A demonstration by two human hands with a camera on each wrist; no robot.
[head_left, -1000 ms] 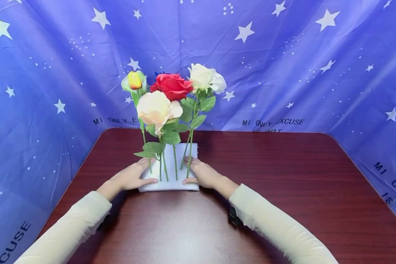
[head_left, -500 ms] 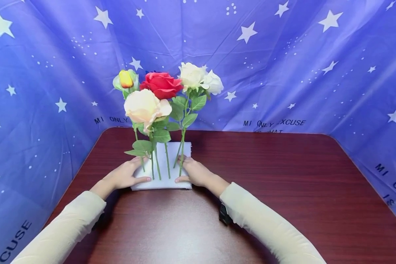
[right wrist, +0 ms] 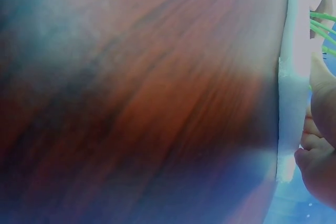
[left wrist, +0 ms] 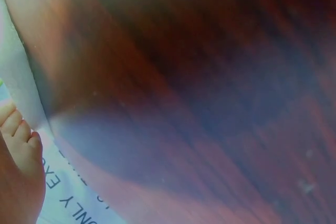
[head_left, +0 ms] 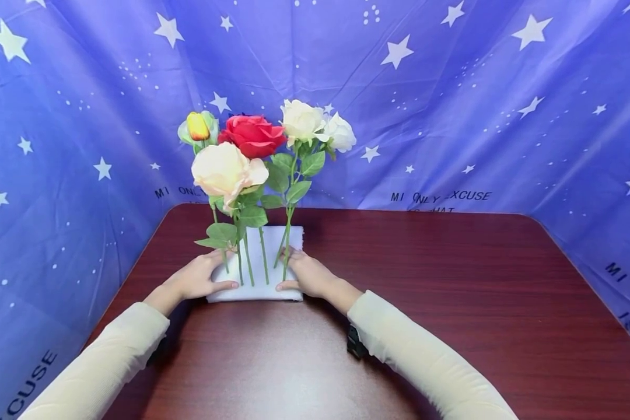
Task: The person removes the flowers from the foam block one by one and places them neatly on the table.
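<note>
A white foam slab (head_left: 257,291) lies on the table, with several artificial flower stems standing in it. My left hand (head_left: 196,277) rests on its left side, thumb and fingers spread. On the opposite side my right hand (head_left: 312,274) rests the same way, its fingertips partly behind stems. A peach rose (head_left: 226,169) stands in front of a red rose (head_left: 253,135). To their right is a cream-white rose (head_left: 301,121) beside a whiter bloom (head_left: 339,133). A yellow-orange tulip (head_left: 197,126) stands at the left. The right wrist view shows the slab's edge (right wrist: 294,87) beside the fingers.
The dark red wooden table (head_left: 425,280) has rounded far corners. A blue curtain (head_left: 346,70) with white stars and lettering hangs around its back and sides. Behind the red rose a dark blue bloom is mostly hidden.
The slab and its flowers have moved left together with both hands, mostly in the first half second, and slightly since. The camera view has shifted a little too.
</note>
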